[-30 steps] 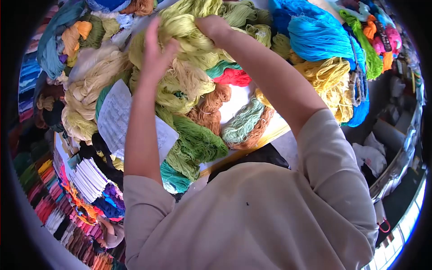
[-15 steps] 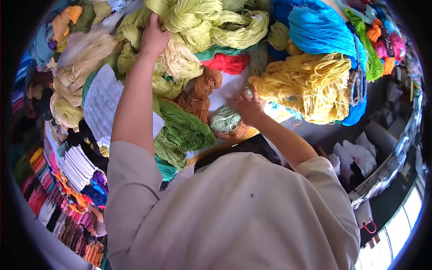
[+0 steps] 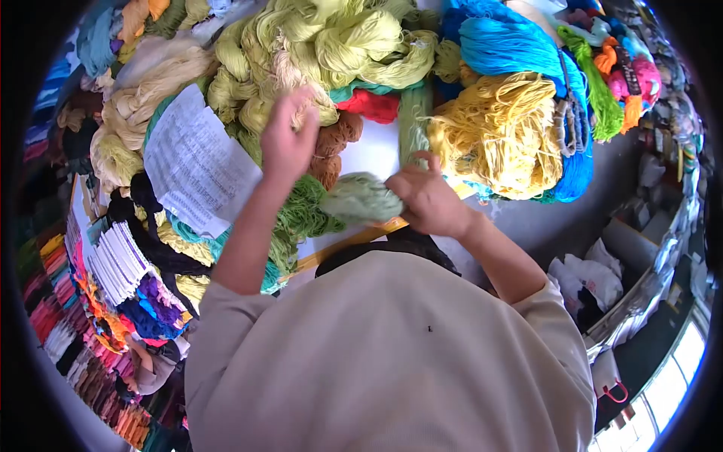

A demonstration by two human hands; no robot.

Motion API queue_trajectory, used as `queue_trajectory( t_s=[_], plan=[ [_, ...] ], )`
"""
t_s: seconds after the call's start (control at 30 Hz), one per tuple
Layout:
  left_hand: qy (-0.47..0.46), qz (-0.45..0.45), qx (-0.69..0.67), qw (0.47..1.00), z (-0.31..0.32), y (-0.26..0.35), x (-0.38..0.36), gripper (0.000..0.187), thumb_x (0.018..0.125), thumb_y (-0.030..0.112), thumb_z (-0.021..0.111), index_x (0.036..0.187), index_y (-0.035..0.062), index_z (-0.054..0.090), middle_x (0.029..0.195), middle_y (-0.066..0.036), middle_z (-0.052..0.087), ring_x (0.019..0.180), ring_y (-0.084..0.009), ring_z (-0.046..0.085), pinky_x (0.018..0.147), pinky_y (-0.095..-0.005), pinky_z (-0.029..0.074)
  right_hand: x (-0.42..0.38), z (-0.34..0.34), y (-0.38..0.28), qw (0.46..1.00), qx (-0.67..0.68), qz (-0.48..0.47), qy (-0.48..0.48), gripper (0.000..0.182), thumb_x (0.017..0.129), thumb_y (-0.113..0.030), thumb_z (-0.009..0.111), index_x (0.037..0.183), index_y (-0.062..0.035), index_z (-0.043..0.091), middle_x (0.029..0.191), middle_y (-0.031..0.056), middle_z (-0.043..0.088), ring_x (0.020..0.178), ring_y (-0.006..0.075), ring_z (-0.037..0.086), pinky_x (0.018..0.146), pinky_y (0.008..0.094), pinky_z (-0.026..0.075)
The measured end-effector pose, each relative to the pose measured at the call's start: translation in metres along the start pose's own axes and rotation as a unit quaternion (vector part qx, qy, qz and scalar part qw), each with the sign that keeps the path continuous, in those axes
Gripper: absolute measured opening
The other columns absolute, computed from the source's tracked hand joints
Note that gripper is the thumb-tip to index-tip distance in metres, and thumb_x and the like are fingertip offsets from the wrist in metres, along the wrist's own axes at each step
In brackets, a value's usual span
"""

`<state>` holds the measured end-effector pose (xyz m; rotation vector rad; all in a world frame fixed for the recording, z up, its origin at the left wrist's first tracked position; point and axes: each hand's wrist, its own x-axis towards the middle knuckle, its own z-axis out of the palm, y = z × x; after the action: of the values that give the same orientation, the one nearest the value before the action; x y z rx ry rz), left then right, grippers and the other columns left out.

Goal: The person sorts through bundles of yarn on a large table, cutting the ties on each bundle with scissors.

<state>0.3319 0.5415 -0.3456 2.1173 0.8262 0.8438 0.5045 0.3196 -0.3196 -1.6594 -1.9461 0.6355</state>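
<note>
My right hand (image 3: 431, 194) is closed on one end of a pale green yarn skein (image 3: 363, 197), which hangs level above the table's front edge and is blurred by motion. My left hand (image 3: 290, 135) is in the air before the yellow-green skeins (image 3: 339, 45), smeared by movement; thumb and fingers look apart, and I see nothing held in them. Behind the pale green skein lies a brown skein (image 3: 328, 151), and a dark green one (image 3: 305, 215) is to its left. Golden yellow yarn (image 3: 501, 135) is heaped just beyond my right hand.
A printed sheet (image 3: 197, 162) lies over yarn on the left. Bright blue skeins (image 3: 516, 49) stand behind the yellow heap. White bags (image 3: 591, 273) are low on the right. Another person's arm (image 3: 143, 361) shows at lower left, by stacked coloured yarn (image 3: 83, 339).
My left hand has come off the yellow-green skeins and back toward me. The pale green skein, lying on the table before, is now lifted in my right hand.
</note>
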Motion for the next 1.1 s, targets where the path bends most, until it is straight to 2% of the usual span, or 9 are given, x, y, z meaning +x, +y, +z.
queue_trajectory(
  t_s=[0.13,0.17,0.33,0.47,0.6,0.67,0.8,0.93,1.1],
  plan=[
    [-0.269,-0.483,-0.436,0.71,0.044,0.012,-0.08,0.064,0.103,0.057,0.034,0.126,0.0015,0.056,0.108,-0.011,0.068,0.099,-0.0199,0.067,0.086,-0.0328,0.054,0.01,0.01,-0.053,0.988,0.092,-0.124,-0.009,0.024,0.075,-0.015,0.065,0.097,-0.0086,0.057,0.081,0.0072,0.06,0.09,0.0273,0.061,0.098,0.0445,0.039],
    [-0.355,-0.514,-0.571,0.533,0.051,0.011,-0.094,0.078,0.099,0.067,0.028,0.132,0.0003,0.051,0.111,-0.015,0.067,0.1,-0.0262,0.067,0.086,-0.0331,0.054,0.012,0.017,-0.066,0.981,0.134,-0.141,-0.011,0.022,0.077,-0.015,0.063,0.096,-0.0083,0.057,0.083,0.0077,0.061,0.09,0.0276,0.061,0.097,0.0433,0.04],
    [-0.405,-0.527,-0.636,0.391,0.053,0.008,-0.142,0.064,0.098,0.059,0.049,0.124,0.0004,0.057,0.093,-0.01,0.066,0.082,-0.017,0.065,0.062,-0.0298,0.053,0.001,0.04,-0.101,0.948,0.236,-0.187,-0.101,0.031,0.075,-0.013,0.068,0.102,-0.0044,0.057,0.095,0.0121,0.062,0.096,0.0308,0.06,0.094,0.0433,0.042],
    [-0.28,-0.537,-0.449,0.657,0.011,0.063,-0.16,0.031,0.098,0.032,0.062,0.111,0.0033,0.062,0.077,-0.003,0.064,0.051,-0.007,0.052,0.043,-0.021,0.04,-0.004,0.007,-0.098,0.88,0.408,-0.15,-0.192,0.041,0.077,-0.008,0.072,0.116,-0.0035,0.057,0.115,0.0125,0.059,0.109,0.0297,0.058,0.096,0.0429,0.044],
    [-0.308,-0.561,-0.42,0.644,-0.048,0.058,-0.188,0.024,0.097,0.028,0.062,0.106,0.0056,0.063,0.08,-0.003,0.066,0.05,-0.007,0.052,0.043,-0.0217,0.041,-0.038,0.038,-0.044,0.876,0.424,0.094,-0.21,0.019,0.095,-0.01,0.065,0.112,-0.0023,0.063,0.092,0.0029,0.065,0.085,0.0153,0.063,0.081,0.0303,0.052],
    [-0.293,-0.565,-0.354,0.686,-0.061,0.065,-0.2,0.032,0.099,0.037,0.058,0.104,0.0057,0.061,0.085,-0.005,0.068,0.05,-0.0074,0.052,0.044,-0.0226,0.041,-0.051,0.064,-0.006,0.75,0.483,0.366,-0.266,0.028,0.099,-0.028,0.06,0.115,-0.0061,0.064,0.09,0.0022,0.064,0.08,0.0119,0.059,0.076,0.0259,0.051],
    [-0.232,-0.546,-0.456,0.664,-0.072,0.084,-0.224,0.052,0.101,0.054,0.048,0.109,0.004,0.06,0.091,-0.008,0.068,0.053,-0.0096,0.051,0.048,-0.0248,0.043,-0.038,0.11,0.009,0.567,0.594,0.504,-0.268,0.042,0.101,-0.037,0.052,0.129,-0.006,0.057,0.116,0.0082,0.065,0.107,0.0214,0.062,0.096,0.0382,0.049],
    [-0.224,-0.488,-0.471,0.7,-0.089,0.117,-0.24,0.048,0.102,0.046,0.052,0.118,0.0015,0.058,0.097,-0.009,0.07,0.057,-0.0123,0.054,0.057,-0.0275,0.048,0.0,0.145,-0.016,0.364,0.82,0.412,-0.159,0.044,0.1,-0.03,0.054,0.138,-0.009,0.048,0.13,0.0097,0.061,0.119,0.0288,0.058,0.104,0.0488,0.045],
    [-0.154,-0.457,-0.391,0.784,-0.108,0.113,-0.287,0.04,0.102,0.034,0.056,0.123,-0.0002,0.059,0.107,-0.007,0.07,0.079,-0.0132,0.061,0.071,-0.0308,0.052,0.038,0.08,-0.047,0.496,0.838,0.22,-0.059,0.036,0.1,-0.011,0.051,0.136,-0.0083,0.048,0.125,0.0102,0.064,0.112,0.0242,0.063,0.097,0.0407,0.052]
  ],
)
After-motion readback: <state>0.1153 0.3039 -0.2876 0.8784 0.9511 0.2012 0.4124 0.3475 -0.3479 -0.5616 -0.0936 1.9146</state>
